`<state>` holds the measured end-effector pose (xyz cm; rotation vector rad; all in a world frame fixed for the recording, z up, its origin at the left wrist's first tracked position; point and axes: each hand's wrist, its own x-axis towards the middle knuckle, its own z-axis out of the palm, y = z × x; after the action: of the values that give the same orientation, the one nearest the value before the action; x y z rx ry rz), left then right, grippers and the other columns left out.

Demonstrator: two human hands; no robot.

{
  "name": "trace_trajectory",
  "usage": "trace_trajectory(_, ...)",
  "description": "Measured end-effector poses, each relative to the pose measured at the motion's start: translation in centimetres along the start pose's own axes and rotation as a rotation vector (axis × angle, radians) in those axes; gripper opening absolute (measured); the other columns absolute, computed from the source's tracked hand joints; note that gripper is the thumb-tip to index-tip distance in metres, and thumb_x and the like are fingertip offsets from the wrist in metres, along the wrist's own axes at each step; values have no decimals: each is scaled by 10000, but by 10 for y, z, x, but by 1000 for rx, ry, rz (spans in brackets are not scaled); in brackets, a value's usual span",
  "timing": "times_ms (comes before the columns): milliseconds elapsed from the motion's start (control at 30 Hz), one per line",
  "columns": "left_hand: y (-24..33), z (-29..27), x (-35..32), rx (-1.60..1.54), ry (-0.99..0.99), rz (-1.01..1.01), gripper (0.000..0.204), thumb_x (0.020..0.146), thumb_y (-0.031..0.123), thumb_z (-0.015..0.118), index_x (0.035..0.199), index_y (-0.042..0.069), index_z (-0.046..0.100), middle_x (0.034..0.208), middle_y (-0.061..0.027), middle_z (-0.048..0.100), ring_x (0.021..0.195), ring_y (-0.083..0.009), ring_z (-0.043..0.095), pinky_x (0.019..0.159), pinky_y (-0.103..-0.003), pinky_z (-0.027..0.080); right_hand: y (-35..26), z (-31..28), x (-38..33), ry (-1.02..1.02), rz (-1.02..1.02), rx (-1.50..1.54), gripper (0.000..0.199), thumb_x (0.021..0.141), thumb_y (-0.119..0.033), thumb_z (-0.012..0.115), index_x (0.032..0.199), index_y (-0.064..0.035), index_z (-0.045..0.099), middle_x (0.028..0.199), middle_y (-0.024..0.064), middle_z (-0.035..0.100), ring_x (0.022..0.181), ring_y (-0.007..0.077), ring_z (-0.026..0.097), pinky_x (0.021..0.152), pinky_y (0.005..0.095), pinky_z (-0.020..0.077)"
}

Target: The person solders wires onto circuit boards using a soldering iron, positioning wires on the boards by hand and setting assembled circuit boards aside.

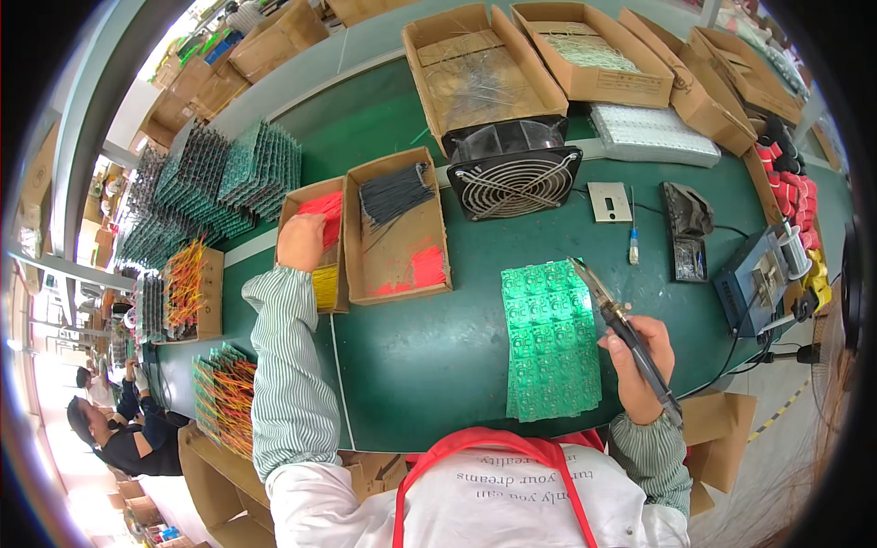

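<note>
My left hand (301,241) reaches into a narrow cardboard box (286,206) at the red wires (323,206). Its fingers are bent together, and whatever is between them is hidden. Yellow wires (324,288) lie in the near end of that box. In my right hand (637,395) is a soldering iron (647,368), its tip angled up and left over the far right corner of a panel of green circuit boards (552,342). The panel lies flat on the green table, in front of my body.
Beside the wire box, another box (399,297) holds black and red wires. A black fan (514,173) stands behind the panel. At right are a brush (633,239), an iron stand (687,224) and a blue device with a solder spool (754,283). Wired boards (224,393) crowd the left.
</note>
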<state>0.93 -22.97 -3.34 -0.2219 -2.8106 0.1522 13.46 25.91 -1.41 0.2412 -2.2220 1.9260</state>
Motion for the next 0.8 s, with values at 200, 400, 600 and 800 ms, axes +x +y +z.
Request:
trace_trajectory(200,2,-9,0,7,5,28,154,806,95,488,837,34,626,796,-162,610,773,-335,583,693,-429,467,9,4,-2,-42,-100,-17,284,788,-21,641,1026,33,495,899,150,587,768,194,589,700,278,464)
trace_trajectory(400,5,-8,-2,26,-87,-47,156,817,104,483,876,39,612,793,-167,596,777,-345,582,697,-429,471,9,7,2,-107,-274,-209,308,767,-49,666,1024,12,509,937,169,586,820,278,586,720,331,466)
trace_trajectory(600,-2,-17,-3,-37,-91,-46,171,828,127,502,917,45,622,808,-180,609,780,-347,586,695,-435,467,12,15,7,-170,-449,-268,387,688,2,714,1018,-12,511,961,171,585,898,338,593,732,381,493)
trace_trajectory(800,40,-73,-9,-123,-67,42,161,828,135,527,919,45,623,809,-179,620,772,-342,591,681,-424,468,12,14,3,-190,-418,-303,362,713,-10,697,1023,-3,510,975,196,577,849,331,602,722,356,500)
